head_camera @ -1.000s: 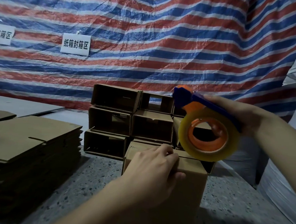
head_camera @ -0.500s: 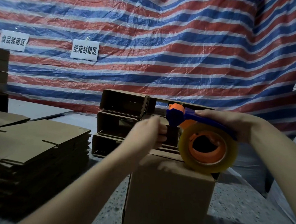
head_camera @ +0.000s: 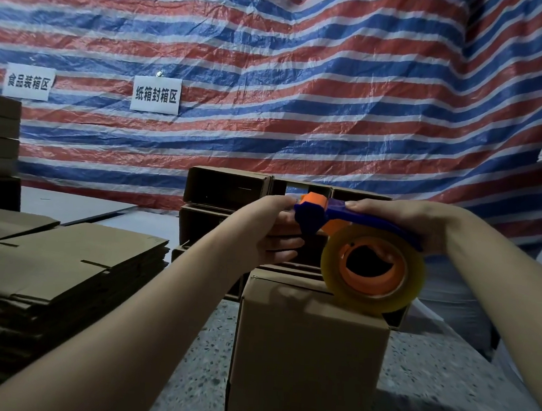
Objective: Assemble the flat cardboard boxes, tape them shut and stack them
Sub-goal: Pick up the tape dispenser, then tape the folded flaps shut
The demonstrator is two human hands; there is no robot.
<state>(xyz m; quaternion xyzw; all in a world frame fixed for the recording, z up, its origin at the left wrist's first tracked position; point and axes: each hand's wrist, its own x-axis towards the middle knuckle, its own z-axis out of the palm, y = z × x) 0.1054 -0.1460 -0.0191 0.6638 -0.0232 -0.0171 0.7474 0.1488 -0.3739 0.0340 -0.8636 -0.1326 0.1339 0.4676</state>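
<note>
Head view: right hand [head_camera: 400, 224] grips the tape dispenser [head_camera: 357, 240] above the box [head_camera: 307, 352]; left hand [head_camera: 271, 231], fingers curled, pinches at its front end.

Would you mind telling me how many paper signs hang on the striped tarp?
2: one sign at far left, the other sign to its right, both on the tarp.

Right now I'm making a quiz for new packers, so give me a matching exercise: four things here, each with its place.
1 tape dispenser
2 flat cardboard
3 closed box
4 open boxes

a stacked by the striped sheet
b piled at the left
c in both hands
d under the tape roll

Pairs: 1-c, 2-b, 3-d, 4-a
</note>
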